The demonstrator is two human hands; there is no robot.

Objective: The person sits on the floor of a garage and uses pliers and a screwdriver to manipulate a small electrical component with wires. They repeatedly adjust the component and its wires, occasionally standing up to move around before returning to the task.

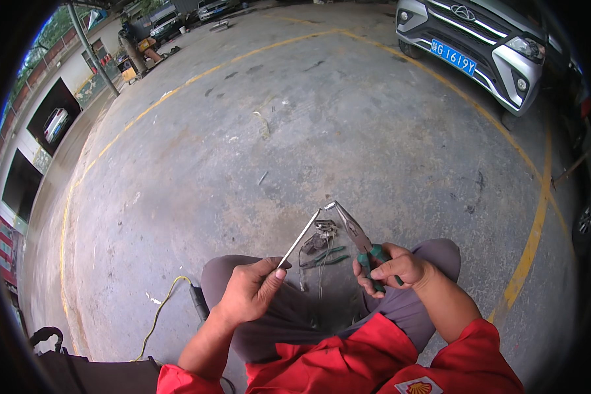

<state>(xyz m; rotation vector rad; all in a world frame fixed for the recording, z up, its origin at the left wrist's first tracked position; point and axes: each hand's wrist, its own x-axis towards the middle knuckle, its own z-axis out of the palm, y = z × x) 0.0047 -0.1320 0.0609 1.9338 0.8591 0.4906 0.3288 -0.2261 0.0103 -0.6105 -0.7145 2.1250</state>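
Note:
My left hand (253,289) grips a thin, straight metal rod (299,240), possibly a screwdriver shaft, that slants up to the right. In my right hand (393,271) are long-nose pliers (354,231) with green handles. Their jaw tips hold a small shiny metal cylinder (330,205). The rod's far end lies close to this cylinder; whether they touch, I cannot tell. Below, on the concrete floor, rests a small dismantled device (321,235) with trailing wires. A second pair of green-handled pliers (327,258) lies beside it, partly under the wires.
My bent legs (436,256) flank the work spot. On the left, a yellow cord (163,306) runs to a dark cylindrical tool (198,301). A black bag-like object (96,374) sits at lower left. A short metal piece (262,178) lies ahead, and a silver car (477,44) stands at upper right.

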